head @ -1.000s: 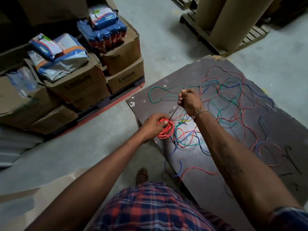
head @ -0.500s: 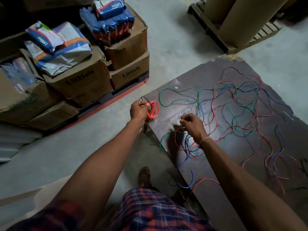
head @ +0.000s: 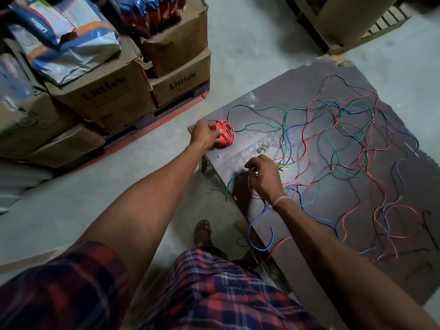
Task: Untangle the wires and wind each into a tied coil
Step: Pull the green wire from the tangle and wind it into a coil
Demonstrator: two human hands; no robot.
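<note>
A wound red wire coil sits at the left corner of the dark table, and my left hand grips it there. Loose red, green, blue and black wires lie tangled across the tabletop. My right hand hovers over the near end of the tangle with fingers curled, pinching thin wire strands near a green wire. A blue wire loop hangs off the table's near edge.
Stacked cardboard boxes with plastic packs on top stand on a red pallet to the left. Large cardboard rolls on a wooden pallet stand beyond the table. Grey concrete floor lies between; my sandalled foot is beside the table.
My left hand carried the red coil from the table's near middle out to its left corner. My right hand dropped from a raised wire end down to the near tangle.
</note>
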